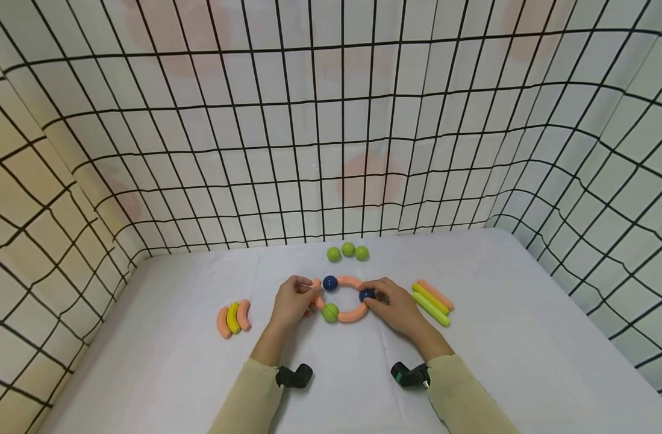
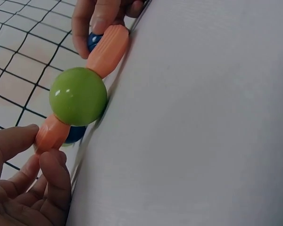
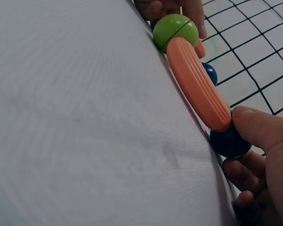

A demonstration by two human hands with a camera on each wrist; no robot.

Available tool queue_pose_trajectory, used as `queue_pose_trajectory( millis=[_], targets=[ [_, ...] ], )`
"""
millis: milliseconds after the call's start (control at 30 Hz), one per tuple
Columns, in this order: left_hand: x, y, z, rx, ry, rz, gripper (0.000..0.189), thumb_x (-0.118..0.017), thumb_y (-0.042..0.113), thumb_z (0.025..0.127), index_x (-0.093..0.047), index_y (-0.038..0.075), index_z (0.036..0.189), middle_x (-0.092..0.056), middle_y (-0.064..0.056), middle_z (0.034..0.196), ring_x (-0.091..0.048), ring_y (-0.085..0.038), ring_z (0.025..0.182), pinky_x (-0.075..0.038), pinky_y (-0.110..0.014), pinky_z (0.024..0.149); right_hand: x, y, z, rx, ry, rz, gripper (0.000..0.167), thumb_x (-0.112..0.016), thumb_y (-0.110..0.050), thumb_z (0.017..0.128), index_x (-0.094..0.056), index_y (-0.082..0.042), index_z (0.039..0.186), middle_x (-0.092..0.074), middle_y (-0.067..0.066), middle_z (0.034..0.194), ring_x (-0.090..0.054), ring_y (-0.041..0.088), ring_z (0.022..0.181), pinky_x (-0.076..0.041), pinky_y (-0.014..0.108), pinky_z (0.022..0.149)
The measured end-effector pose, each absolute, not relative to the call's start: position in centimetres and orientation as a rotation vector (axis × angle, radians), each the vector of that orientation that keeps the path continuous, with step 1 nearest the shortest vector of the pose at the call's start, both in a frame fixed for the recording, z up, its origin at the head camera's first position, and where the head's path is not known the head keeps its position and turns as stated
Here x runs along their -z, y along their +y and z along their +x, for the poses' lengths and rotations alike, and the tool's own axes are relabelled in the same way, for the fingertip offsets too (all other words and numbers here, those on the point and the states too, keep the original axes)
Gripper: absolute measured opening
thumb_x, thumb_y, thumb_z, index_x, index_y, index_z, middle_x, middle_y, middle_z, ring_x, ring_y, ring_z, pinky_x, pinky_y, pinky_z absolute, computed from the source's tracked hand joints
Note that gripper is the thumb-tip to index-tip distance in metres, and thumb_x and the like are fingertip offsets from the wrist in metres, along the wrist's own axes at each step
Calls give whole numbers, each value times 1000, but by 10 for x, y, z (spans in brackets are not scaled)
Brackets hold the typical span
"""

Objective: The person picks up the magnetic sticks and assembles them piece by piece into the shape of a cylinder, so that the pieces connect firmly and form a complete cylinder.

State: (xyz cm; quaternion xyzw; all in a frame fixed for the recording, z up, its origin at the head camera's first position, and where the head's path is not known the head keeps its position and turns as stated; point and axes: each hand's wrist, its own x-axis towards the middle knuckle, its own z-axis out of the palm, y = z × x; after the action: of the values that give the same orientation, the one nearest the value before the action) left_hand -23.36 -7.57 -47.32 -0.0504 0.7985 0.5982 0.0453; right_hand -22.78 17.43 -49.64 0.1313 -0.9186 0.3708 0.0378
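A ring of curved orange pieces and balls lies on the white table. My left hand [image 1: 294, 301] pinches the left curved orange piece [image 2: 52, 134] between thumb and finger, where it meets a green ball [image 2: 79, 96]. On the other side, my right hand [image 1: 394, 305] grips a dark blue ball [image 3: 230, 142], thumb above and fingers below. A ribbed curved orange piece [image 3: 198, 84] links this ball with the green one at the ring's near side. Another dark blue ball [image 1: 330, 283] sits at the far left of the ring, beside the far curved orange piece [image 1: 349, 281].
Behind the ring are three green balls [image 1: 348, 249]. Two orange curved pieces and a yellow curved piece [image 1: 232, 317] lie to the left. Straight orange, yellow and green sticks [image 1: 430, 308] lie to the right. A black net [image 1: 320, 144] encloses the back and sides.
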Motion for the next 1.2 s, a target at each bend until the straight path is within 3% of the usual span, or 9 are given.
queue_pose_trajectory(
  millis=[500,1200],
  targets=[
    [478,-76,-230,-1785,2477,-95,31,-72,27,93,-64,3,110,-66,-10,90,-61,-13,62,-51,-24,54,498,173,-227,-1141,-2810,404,26,-69,-25,95,-68,-32,120,-63,-5,108,-55,13,89,-46,31,79],
    [482,-74,-231,-1730,2551,-77,21,-72,18,92,-69,5,107,-67,-8,90,-61,-11,64,-53,-24,54,497,174,-227,-1130,-2811,399,28,-69,-24,95,-67,-35,120,-64,-6,109,-55,12,90,-45,30,79]
  ],
)
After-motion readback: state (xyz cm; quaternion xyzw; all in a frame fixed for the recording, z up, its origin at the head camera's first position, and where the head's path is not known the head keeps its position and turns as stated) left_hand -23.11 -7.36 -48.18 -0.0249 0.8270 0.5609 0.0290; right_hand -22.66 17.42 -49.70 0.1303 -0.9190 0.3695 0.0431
